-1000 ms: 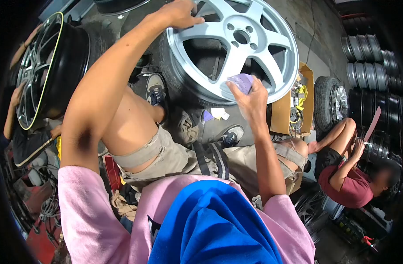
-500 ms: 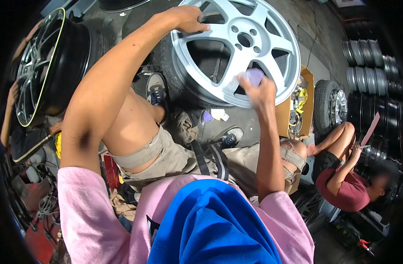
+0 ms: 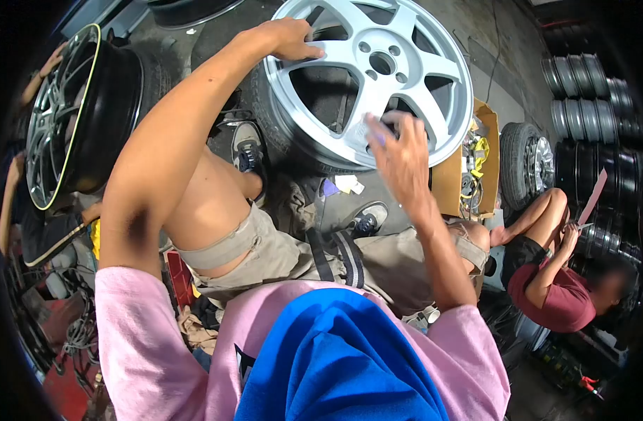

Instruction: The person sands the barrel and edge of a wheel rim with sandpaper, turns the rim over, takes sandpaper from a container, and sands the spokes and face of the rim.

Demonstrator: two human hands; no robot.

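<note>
A pale grey multi-spoke wheel rim (image 3: pixel 424 63) lies on a black tyre (image 3: pixel 269 116) in front of me. My left hand (image 3: pixel 293 40) rests on the rim's left edge, its fingers over a spoke and thumb apart; it holds nothing else that I can see. Over the lower spoke, near the rim's front edge, is my right hand (image 3: pixel 403 151), slightly blurred. Its fingers curl round a purple pad (image 3: pixel 379 135), of which only a small part shows. The spoke under the pad looks dusty.
An open cardboard box (image 3: pixel 491 165) of odds and ends stands right of the rim, beside another tyre (image 3: pixel 519 165). A co-worker (image 3: pixel 556 284) sits at the right near stacked rims (image 3: pixel 577 116). At the left, another person's hands (image 3: pixel 52 59) touch a dark upright wheel (image 3: pixel 107 116).
My right hand and the purple pad have moved back and forth over the lower spoke, and the pad is now mostly hidden. My left hand stays on the rim, which has shifted slightly in view.
</note>
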